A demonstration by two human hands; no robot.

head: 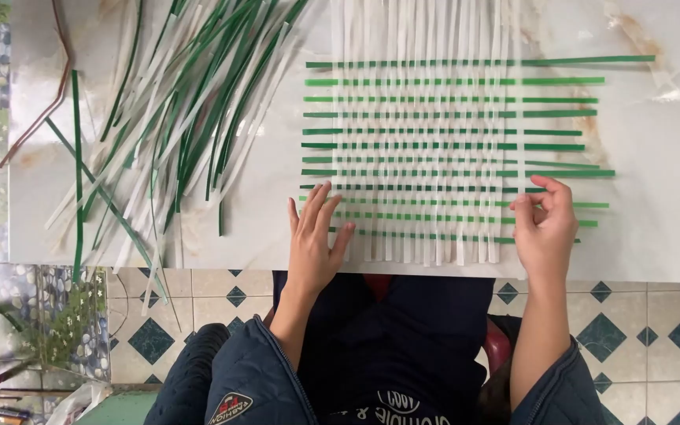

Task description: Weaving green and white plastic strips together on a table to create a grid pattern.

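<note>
Strips of white and green formed a woven mat (423, 149) lying flat on the tabletop (655, 236), directly ahead of both hands. The white strips ran away from the person; the green strips ran crosswise, left to right. The left hand (314, 244) lay open, palm down, fingers spread on the mat's near left corner. The right hand (546, 228) pinched the right end of a near green strip (584, 205) between thumb and fingers. Loose strips (175, 118) lay piled well to the left.
</note>
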